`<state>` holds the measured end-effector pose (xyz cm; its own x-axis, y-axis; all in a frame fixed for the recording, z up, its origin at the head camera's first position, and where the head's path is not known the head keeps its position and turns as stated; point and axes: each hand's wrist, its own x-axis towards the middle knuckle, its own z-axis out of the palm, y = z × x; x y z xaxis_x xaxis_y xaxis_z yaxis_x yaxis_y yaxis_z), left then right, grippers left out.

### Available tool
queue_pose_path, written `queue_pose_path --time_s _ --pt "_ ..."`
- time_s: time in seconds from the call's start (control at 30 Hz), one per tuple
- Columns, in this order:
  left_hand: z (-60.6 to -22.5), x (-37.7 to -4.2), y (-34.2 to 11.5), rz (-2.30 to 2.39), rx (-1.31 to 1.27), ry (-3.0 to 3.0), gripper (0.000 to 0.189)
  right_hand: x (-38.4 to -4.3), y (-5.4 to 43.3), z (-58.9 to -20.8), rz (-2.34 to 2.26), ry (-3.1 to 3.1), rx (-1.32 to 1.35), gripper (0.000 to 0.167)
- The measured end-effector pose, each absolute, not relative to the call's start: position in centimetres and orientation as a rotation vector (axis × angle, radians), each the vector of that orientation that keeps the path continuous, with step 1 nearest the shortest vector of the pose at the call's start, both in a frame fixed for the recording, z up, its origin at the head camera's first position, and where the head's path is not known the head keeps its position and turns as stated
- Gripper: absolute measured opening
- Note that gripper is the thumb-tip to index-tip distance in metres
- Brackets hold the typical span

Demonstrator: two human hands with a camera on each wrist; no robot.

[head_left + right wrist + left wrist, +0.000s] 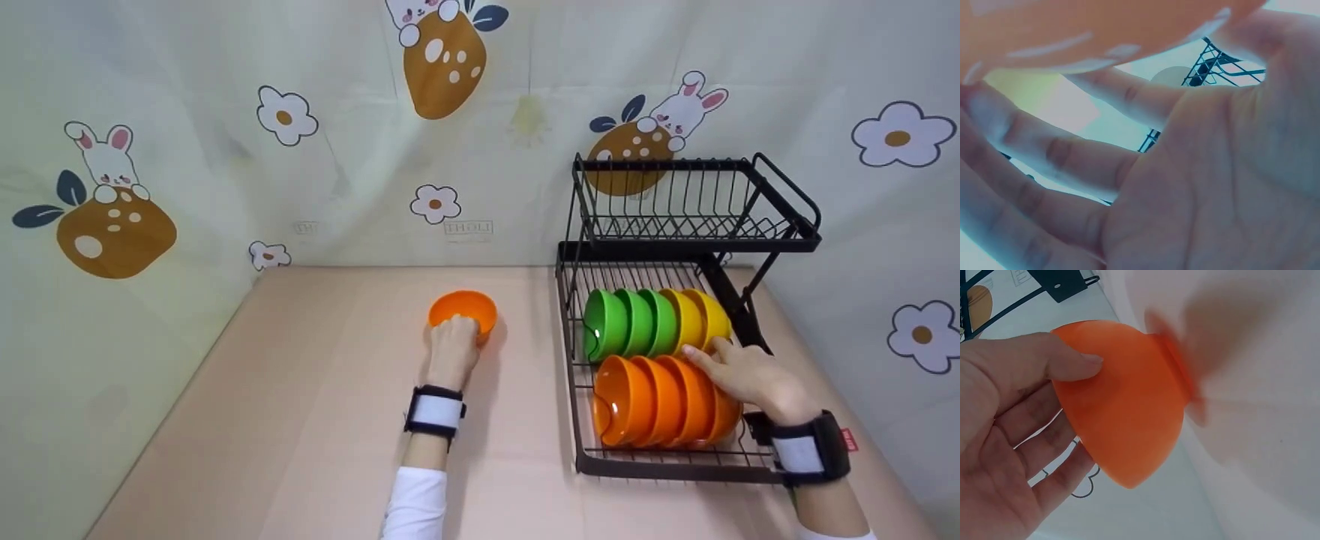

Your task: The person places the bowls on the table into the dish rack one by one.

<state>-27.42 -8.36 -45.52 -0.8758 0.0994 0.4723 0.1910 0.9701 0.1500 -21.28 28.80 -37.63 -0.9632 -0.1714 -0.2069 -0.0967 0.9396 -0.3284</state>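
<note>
My left hand (454, 349) grips the rim of an orange bowl (463, 302) that sits on the table left of the rack. In the left wrist view the thumb presses the bowl's outer wall (1123, 399), and its foot ring faces the tabletop. My right hand (746, 375) reaches over the right end of a row of orange bowls (626, 401) standing on edge in the rack. Its fingers stretch out rather straight, close to the last bowl. That bowl's orange wall (1100, 34) fills the top of the right wrist view and hides some fingertips.
A black two-tier dish rack (675, 472) stands on the right of the table (315, 420). Behind the orange row, three green bowls (606, 322) and two yellow bowls (709, 315) stand on edge. The upper tier (705, 244) overhangs the back. A patterned cloth (360, 150) hangs behind.
</note>
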Motion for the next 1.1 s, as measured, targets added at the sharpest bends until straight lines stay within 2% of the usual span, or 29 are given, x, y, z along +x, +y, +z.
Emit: queue_pose_path --time_s 0.13,0.4,0.5,0.67,0.9,1.1 --pt "-45.2 -27.2 -8.3 -0.264 -0.212 -2.633 0.015 -21.3 28.8 -37.5 -0.487 2.893 -0.198 0.066" --pt "-43.6 -26.5 -8.0 -0.273 -0.31 -2.621 0.012 -21.2 28.7 -37.2 -0.487 2.957 -0.214 0.075" --pt "-42.8 -26.3 -7.8 -0.294 -0.413 -2.615 0.003 -21.1 28.6 -37.1 -0.5 3.009 -0.22 0.073" --pt "-41.2 -25.6 -7.2 -0.351 -0.605 -2.612 0.013 -20.8 28.2 -36.8 -0.562 3.083 -0.224 0.072" --pt "-39.8 -24.6 -6.1 -0.441 -0.801 -2.578 0.006 -20.5 27.5 -36.5 -0.673 3.145 -0.258 0.064" --pt "-38.9 -23.6 -5.3 -0.4 -0.897 -2.458 0.008 -20.2 26.5 -36.4 -0.755 3.179 -0.31 0.06"
